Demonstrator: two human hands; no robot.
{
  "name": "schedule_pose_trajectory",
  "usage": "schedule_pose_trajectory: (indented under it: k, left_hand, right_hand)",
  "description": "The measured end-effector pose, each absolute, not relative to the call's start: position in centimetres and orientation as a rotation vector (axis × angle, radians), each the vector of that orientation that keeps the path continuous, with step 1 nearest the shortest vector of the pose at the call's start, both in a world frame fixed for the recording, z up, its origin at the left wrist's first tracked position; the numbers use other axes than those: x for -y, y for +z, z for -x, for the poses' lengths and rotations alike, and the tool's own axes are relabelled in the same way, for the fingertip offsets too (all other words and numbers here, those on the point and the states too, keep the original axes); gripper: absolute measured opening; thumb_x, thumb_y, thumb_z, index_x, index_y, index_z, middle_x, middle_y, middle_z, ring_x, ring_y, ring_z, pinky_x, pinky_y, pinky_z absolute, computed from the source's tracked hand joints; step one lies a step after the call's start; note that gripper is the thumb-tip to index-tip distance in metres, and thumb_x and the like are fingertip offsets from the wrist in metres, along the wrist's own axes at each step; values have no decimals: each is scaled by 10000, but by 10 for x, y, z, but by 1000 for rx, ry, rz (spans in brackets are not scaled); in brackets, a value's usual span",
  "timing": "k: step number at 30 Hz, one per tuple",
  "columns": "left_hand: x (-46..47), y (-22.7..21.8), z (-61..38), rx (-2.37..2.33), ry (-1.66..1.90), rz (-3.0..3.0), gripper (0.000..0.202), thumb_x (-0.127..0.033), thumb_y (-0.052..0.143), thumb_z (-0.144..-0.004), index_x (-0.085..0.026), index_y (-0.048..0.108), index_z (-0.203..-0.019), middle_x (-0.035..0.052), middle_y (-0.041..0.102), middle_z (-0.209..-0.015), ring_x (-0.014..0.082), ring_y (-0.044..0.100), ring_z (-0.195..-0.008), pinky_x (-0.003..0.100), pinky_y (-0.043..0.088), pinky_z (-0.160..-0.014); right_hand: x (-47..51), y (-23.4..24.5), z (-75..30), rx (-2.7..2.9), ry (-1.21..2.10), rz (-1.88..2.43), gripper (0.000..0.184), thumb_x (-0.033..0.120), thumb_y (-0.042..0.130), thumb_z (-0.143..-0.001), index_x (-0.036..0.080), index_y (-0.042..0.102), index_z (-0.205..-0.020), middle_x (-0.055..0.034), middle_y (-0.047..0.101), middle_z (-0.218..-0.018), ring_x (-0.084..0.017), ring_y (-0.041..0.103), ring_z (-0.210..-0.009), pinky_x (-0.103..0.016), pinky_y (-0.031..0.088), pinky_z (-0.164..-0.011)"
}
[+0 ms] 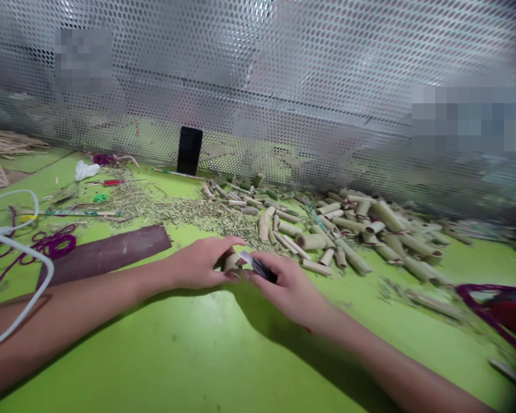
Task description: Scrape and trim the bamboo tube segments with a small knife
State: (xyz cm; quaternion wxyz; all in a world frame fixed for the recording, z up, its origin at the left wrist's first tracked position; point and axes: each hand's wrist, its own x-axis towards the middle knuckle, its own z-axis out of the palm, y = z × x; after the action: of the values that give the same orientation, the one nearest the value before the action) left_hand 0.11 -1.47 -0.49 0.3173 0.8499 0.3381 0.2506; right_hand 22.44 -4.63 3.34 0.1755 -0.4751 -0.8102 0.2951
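Between its thumb and fingers, my left hand (202, 263) grips a short piece of bamboo tube (232, 264) just above the green table (189, 355). My right hand (290, 284) is closed around the dark handle of a utility knife (262, 268). The knife's pale blade points left, up at the bamboo piece; whether it touches is too blurred to tell. Behind both hands lies a heap of cut bamboo tubes (312, 241). A brown strip of sandpaper (124, 249) lies flat beyond my left forearm.
Bamboo shavings (189, 212) cover the table's middle. A perforated metal screen (249, 86) runs along the back, with a black phone (190, 150) leaning on it. At left are purple cord (60, 242), a white cable (47, 275) and a red pen-like tool (114, 182).
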Motion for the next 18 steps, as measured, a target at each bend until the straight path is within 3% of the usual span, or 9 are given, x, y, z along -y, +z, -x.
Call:
schedule_pose_trajectory:
  k: [7,18]
  left_hand:
    - [14,-5,-2,-872,629,-2273,587,-384,777,-875,-223,565,-1398,126,707,-1313,314,658,-1176,467,509,-1011]
    - [14,0,-2,-888,546,-2357,280,-425,756,-892,-204,661,-1035,61,725,-987,254,655,-894,346,482,-771]
  right_hand:
    - [45,33,-221,2267,912,1394,121,228,542,-946,213,660,-927,-27,700,-808,-184,584,-685,-291,438,-612]
    - [41,32,-225,2351,877,1331,165,282,497,-965,221,560,-825,4,586,-707,-159,489,-620,-274,362,-578]
